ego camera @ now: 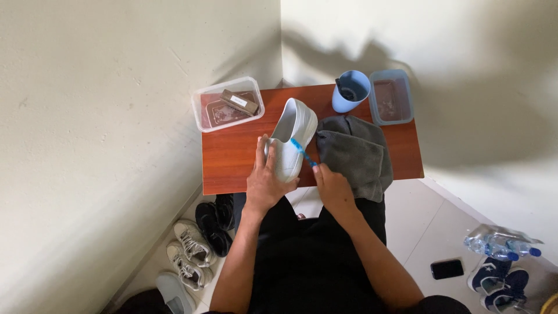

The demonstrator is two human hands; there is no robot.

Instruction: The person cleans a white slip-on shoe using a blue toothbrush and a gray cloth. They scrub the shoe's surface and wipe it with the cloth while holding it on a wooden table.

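A white slip-on shoe (292, 135) lies on the small reddish wooden table (229, 160), toe pointing away from me. My left hand (265, 181) grips its heel end and steadies it. In my right hand (332, 184) is a blue toothbrush (303, 152), its head laid against the right side of the shoe. A grey cloth (356, 154) lies just right of the shoe and hangs over the table's front edge.
A clear plastic tub (227, 103) with a brown block stands at the table's back left. A blue cup (351, 91) and a bluish tub (392, 96) stand at the back right. Shoes (192, 250) lie on the floor at left; bottles (503, 246), a phone (447, 268) and sneakers (501, 285) at right.
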